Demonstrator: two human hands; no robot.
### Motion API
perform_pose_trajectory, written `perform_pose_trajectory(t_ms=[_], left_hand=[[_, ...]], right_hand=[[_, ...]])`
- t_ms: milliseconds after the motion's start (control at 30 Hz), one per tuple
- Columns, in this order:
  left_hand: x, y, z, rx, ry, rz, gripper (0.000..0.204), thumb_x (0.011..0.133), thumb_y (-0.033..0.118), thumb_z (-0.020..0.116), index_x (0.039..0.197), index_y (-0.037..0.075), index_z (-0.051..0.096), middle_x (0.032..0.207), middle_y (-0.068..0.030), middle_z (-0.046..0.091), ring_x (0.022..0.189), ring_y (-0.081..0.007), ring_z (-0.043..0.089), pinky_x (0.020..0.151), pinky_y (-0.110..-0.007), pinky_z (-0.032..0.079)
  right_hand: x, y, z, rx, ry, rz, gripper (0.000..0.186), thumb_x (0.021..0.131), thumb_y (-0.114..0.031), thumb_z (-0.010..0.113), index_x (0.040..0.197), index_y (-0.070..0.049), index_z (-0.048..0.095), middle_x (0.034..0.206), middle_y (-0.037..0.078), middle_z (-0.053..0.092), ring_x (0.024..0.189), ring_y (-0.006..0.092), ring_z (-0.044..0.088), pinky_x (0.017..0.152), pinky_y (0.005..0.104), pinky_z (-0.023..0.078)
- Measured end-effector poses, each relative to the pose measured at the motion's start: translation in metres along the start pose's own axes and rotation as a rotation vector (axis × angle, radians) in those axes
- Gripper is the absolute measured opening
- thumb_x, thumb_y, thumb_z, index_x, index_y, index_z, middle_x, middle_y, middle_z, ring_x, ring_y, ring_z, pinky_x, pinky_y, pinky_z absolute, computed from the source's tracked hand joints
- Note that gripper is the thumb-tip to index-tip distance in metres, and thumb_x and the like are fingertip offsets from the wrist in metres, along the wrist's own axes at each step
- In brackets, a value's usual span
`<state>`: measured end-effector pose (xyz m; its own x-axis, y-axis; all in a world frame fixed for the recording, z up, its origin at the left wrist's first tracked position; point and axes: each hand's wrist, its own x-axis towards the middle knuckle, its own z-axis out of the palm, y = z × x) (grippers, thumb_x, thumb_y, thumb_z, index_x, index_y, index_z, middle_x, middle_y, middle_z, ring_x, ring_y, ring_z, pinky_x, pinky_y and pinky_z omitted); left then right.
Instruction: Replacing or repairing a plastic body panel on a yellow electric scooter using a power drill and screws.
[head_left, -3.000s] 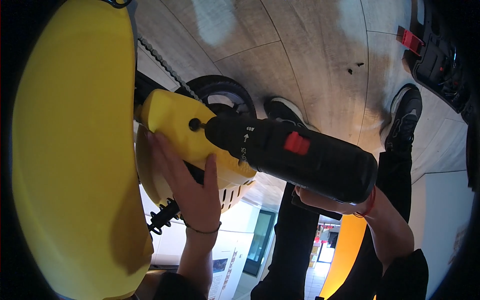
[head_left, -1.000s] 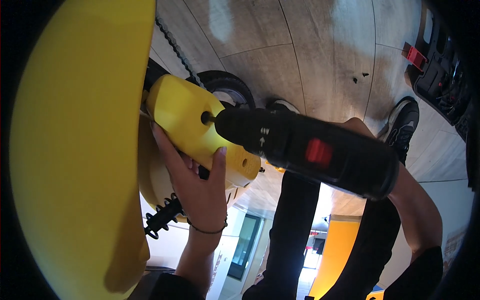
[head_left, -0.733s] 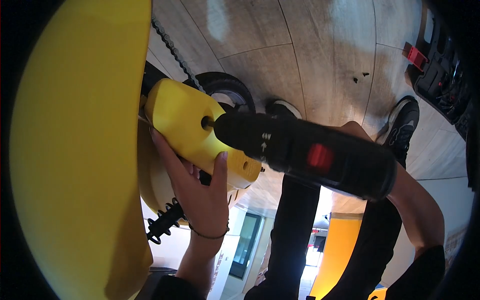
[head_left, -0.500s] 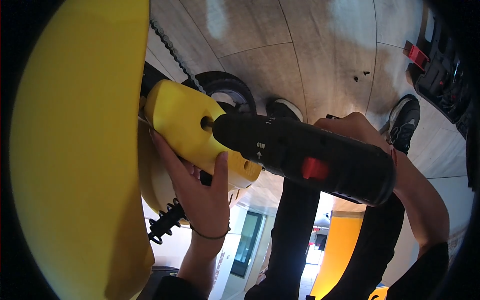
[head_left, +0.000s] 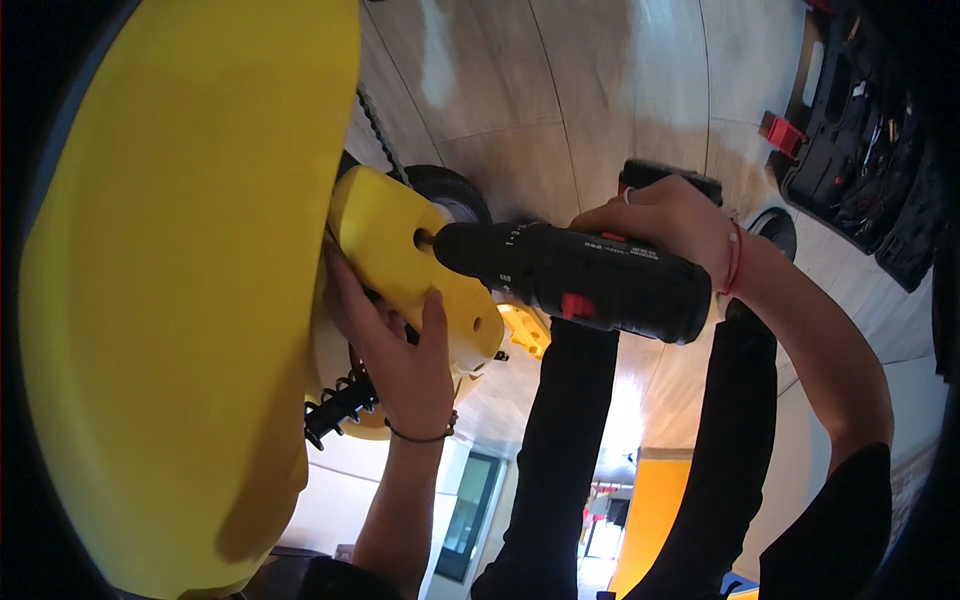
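Observation:
My right hand is wrapped round a black cordless drill with red switches. The drill lies level, its nose pointing left, and its bit sits in a round hole in a rounded yellow plastic cover. A second small hole shows lower on that cover. My left hand grips the cover's lower edge, thumb on its face and fingers behind it, the fingertips partly hidden. Just below that hand is a black coil-spring shock absorber.
A large yellow body panel fills the left side. Behind the cover show a chain and a black-tyred wheel. An open black tool case with a red latch lies at the far right. A yellow part is on the floor.
The view has shifted. The drill has tilted, so its handle base and more of my right hand now show. Its bit is still in the hole, and my left hand keeps its hold.

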<state>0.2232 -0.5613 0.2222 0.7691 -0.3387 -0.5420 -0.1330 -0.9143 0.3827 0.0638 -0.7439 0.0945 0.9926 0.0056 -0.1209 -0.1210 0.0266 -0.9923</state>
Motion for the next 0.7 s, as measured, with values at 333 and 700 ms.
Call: perform_pose_trajectory(t_ms=[333, 700], left_hand=[[-0.005, 0.012, 0.010, -0.016, 0.037, 0.019, 0.066, 0.085, 0.009, 0.053, 0.138, -0.005, 0.016, 0.131, -0.0224, 0.038, 0.121, -0.0310, 0.041, 0.103, -0.036, 0.030], [-0.004, 0.003, 0.019, -0.060, 0.087, 0.121, 0.055, 0.087, 0.004, 0.049, 0.135, -0.006, 0.023, 0.124, -0.0213, 0.042, 0.116, -0.0283, 0.045, 0.100, -0.035, 0.034]], right_hand=[[0.004, -0.004, -0.012, -0.128, 0.034, -0.080, 0.037, 0.077, -0.034, 0.063, 0.105, -0.009, 0.061, 0.075, 0.011, 0.066, 0.069, 0.0243, 0.066, 0.063, 0.0334, 0.050], [-0.001, -0.017, -0.048, -0.639, -0.043, -0.287, 0.033, 0.077, -0.024, 0.062, 0.106, -0.010, 0.060, 0.064, 0.007, 0.060, 0.058, 0.0229, 0.061, 0.057, 0.0335, 0.047]])
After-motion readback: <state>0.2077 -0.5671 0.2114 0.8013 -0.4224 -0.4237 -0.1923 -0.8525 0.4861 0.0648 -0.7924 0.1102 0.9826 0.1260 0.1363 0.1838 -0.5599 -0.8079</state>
